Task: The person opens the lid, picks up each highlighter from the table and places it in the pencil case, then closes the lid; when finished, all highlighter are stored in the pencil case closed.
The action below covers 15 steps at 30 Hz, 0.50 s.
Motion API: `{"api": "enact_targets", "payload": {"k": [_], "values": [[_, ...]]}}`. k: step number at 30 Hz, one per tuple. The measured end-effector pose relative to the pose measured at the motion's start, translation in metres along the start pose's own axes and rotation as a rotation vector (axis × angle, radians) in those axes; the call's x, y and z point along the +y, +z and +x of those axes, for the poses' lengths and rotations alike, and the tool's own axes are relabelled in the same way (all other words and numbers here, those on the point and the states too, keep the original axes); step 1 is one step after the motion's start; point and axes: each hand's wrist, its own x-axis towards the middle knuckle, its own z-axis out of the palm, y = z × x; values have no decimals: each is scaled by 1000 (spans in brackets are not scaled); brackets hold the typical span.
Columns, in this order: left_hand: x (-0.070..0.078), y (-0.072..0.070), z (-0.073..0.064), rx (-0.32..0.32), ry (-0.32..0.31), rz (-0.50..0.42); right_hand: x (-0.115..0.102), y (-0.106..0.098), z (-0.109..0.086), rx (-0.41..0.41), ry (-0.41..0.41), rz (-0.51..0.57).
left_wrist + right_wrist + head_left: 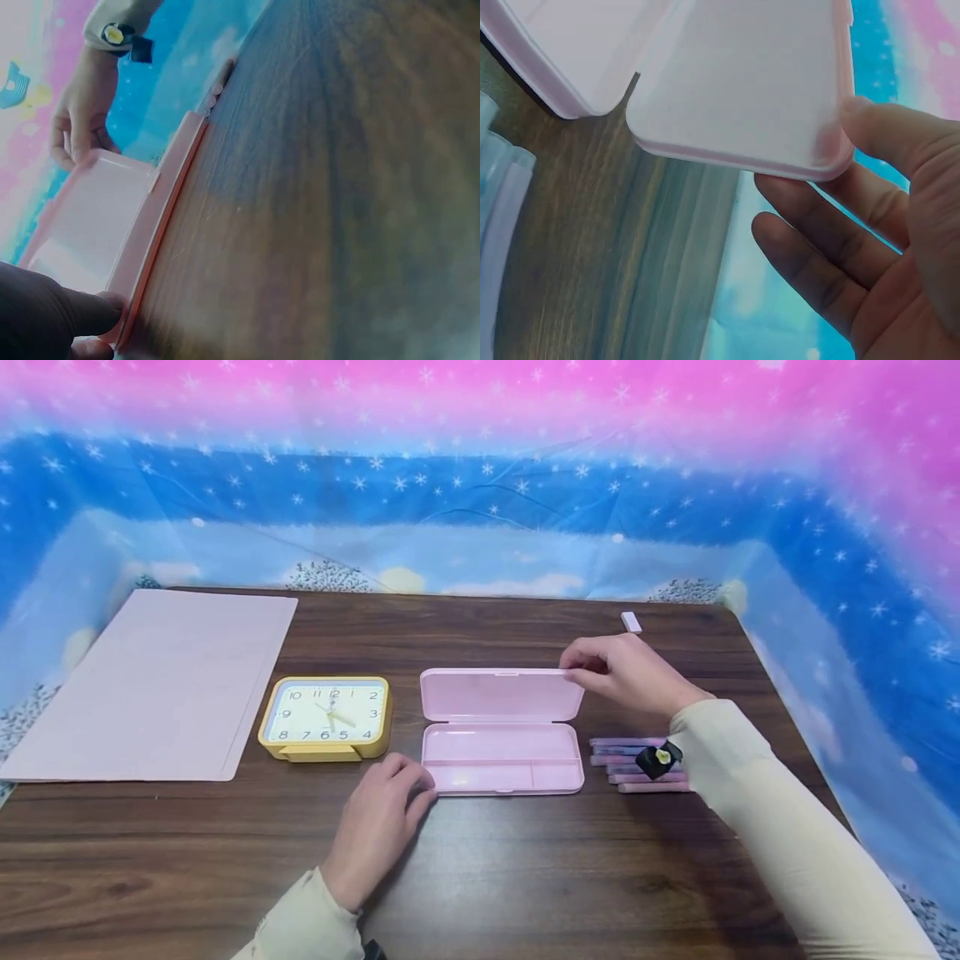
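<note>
A pink pencil case point(502, 743) lies on the table with its lid point(498, 695) raised; its base shows a long compartment at the back and a divided strip in front. My right hand point(637, 672) pinches the lid's upper right corner, thumb on the inner face and fingers behind, as the right wrist view shows. At the base's front left corner, my left hand point(382, 827) holds the case, its thumb point(97, 311) against the front edge. Several pens point(630, 768) lie side by side to the right of the case, partly hidden under the right wrist.
A yellow alarm clock point(326, 718) lies left of the case, near the left hand. Farther left is a large pale pink folder or board point(157, 685). A small white eraser point(631, 622) lies behind the right hand. A patterned cloth point(480, 485) hangs around the wooden table point(525, 877).
</note>
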Motion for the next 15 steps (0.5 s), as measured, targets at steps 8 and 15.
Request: {"api": "enact_targets", "payload": {"k": [8,15], "values": [[1,-1,1,18,39,9,13,3,19,8,40,-5],[0,-5,2,-6,29,23,23,12,27,-2,64,-36]]}}
